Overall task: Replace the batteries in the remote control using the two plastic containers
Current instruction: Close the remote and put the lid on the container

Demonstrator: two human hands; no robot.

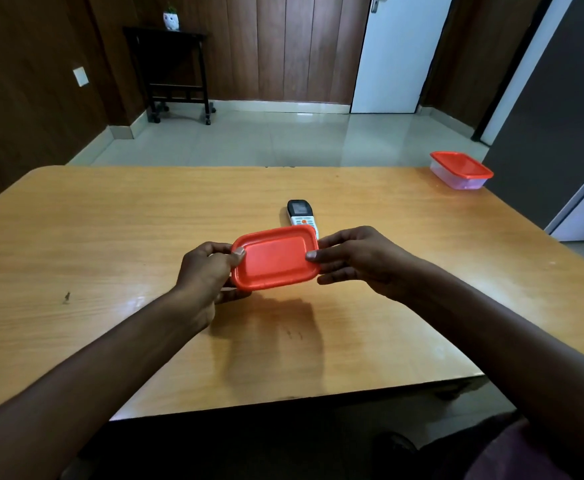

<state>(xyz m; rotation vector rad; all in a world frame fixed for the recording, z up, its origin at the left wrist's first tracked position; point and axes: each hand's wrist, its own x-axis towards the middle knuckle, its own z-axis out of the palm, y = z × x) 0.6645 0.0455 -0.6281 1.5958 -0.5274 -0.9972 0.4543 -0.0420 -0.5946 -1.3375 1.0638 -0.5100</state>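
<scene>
no readable writing anywhere. my left hand [211, 268] and right hand [356, 259] pinch the red-lidded container [275, 258] above the bench [110, 237]; contents hidden. remote [301, 213] lies just behind, second container [460, 169] at the far right corner.

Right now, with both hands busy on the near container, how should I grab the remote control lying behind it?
Grip the remote control across its long side edges near the dark screen end, coming from above. It lies flat, face up, lengthwise away from you, and the held container covers its near end.
</scene>
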